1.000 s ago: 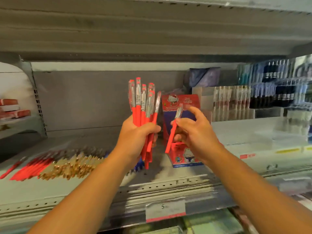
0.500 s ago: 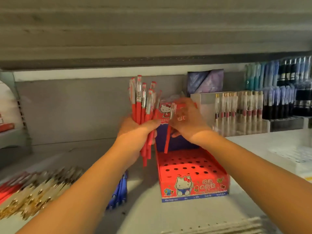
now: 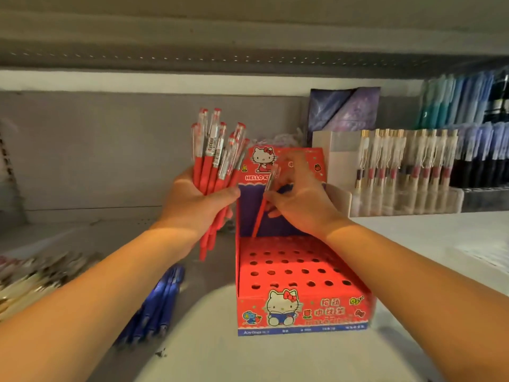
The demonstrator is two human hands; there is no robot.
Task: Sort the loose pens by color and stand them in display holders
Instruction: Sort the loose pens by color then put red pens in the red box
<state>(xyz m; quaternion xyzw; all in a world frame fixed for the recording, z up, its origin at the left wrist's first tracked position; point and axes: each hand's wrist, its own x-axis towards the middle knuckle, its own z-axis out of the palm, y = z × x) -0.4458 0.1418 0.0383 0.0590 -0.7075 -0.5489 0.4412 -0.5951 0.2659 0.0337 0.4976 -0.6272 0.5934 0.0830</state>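
Red plastic pens point(image 3: 211, 175) filled the gripping left hand point(image 3: 192, 208). At its three o'clock, the right hand point(image 3: 303, 205) pinched one red pen point(image 3: 260, 213) over a red cardboard holder point(image 3: 311, 312).

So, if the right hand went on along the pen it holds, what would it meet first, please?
Probably the display holder: the red pen in the right hand points at its holed deck, back left corner; whether over a hole is unclear.

Right hand point(image 3: 297, 199) lowered 1 red pen point(image 3: 260, 216) (tip down) to the holder point(image 3: 303, 312).
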